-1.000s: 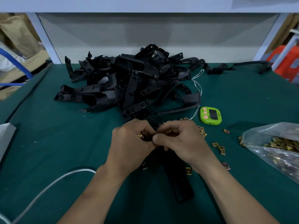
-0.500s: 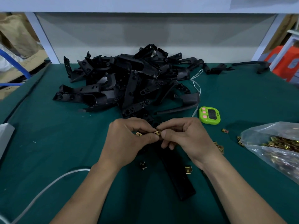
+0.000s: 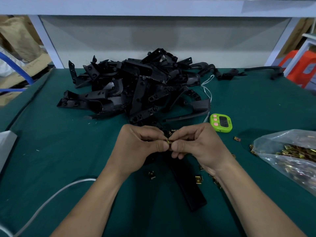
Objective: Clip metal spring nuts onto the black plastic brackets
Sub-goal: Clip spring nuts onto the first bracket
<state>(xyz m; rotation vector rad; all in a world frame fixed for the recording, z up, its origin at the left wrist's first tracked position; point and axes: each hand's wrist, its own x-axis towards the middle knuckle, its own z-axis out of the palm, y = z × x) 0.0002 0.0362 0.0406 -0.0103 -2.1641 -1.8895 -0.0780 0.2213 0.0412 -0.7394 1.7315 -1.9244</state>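
Fig.: my desk (image 3: 51,142), green cloth top; all positions given w.r.t. the green timer (image 3: 221,124).
(a) L hand (image 3: 138,149) and R hand (image 3: 196,147), front-left of the timer, fingertips meeting. Thumb + index of each are curled and pinch one brass spring nut (image 3: 169,141) between them.
(b) Black bracket (image 3: 186,187), long, lying on the desk front-left of the timer and running from under my hands toward me. Its far end is hidden by my hands, so I can't tell whether the nut sits on it.
(c) Bracket pile (image 3: 136,89), left of and behind the timer; nearest piece just beside it.
(d) Clear bag of nuts (image 3: 290,156), right of the timer, lying on the desk.
(e) Loose nut (image 3: 236,138) just front-right of the timer; a second loose nut (image 3: 198,178) in front of it, beside the bracket.
(f) White cable (image 3: 51,197), far front-left of the timer.
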